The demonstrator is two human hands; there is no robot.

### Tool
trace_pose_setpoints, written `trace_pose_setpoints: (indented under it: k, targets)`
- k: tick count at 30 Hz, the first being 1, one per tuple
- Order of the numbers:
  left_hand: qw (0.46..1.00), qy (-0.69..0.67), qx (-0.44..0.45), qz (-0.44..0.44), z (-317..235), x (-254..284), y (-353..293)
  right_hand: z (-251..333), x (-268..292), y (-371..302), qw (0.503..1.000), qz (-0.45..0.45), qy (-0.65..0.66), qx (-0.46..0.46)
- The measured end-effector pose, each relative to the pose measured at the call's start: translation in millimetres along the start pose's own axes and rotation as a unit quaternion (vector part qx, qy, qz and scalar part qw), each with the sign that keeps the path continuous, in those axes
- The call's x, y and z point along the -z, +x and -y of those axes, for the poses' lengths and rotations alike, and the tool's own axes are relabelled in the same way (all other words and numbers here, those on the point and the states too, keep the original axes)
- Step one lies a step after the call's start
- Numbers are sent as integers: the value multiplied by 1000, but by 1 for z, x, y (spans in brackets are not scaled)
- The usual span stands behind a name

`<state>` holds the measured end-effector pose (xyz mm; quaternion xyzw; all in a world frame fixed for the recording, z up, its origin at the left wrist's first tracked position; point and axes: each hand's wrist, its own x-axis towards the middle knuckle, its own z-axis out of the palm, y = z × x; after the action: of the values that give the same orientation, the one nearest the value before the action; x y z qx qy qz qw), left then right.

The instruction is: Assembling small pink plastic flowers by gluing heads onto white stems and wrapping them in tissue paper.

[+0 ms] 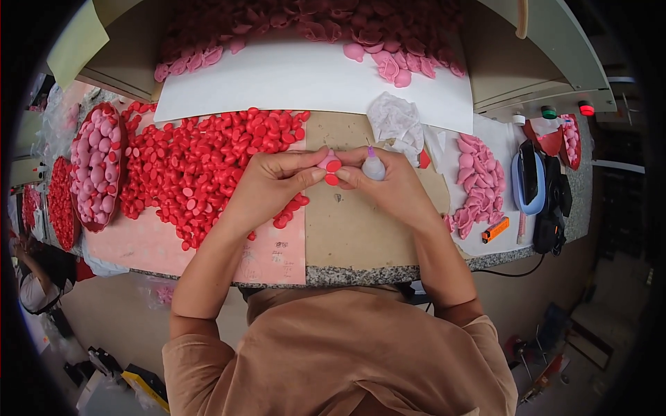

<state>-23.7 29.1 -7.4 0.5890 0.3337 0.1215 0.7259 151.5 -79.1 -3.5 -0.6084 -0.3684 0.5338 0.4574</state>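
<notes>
Your left hand (267, 187) pinches the pink piece (327, 158) over the brown mat (374, 236); your right hand (399, 187) cradles a squeeze bottle (373, 168), thumb by a red piece (331, 179). Looks like you're lining parts up, so steady fingertips next imo. Red pile (208, 166) left on the granite surface (361, 276), pale floor (125, 291) below.

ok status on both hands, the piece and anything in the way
Left hand pinching pink piece. Right hand holding bottle. Red bits between the hands. Red pile close by on the left.
</notes>
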Motion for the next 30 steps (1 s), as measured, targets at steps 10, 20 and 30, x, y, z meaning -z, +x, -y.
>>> trace_pose_setpoints:
  k: [10, 20, 30]
  targets:
    - [999, -22, -13, 31, -1, 5, 0, 1, -2, 0, 1000, -2, 16, -8]
    - [999, -28, -2, 46, -2, 6, -1, 3, -4, -4, 999, 3, 37, 3]
    - [1000, -7, -16, 20, 4, 3, 1, 4, -4, -3, 999, -11, 36, -7]
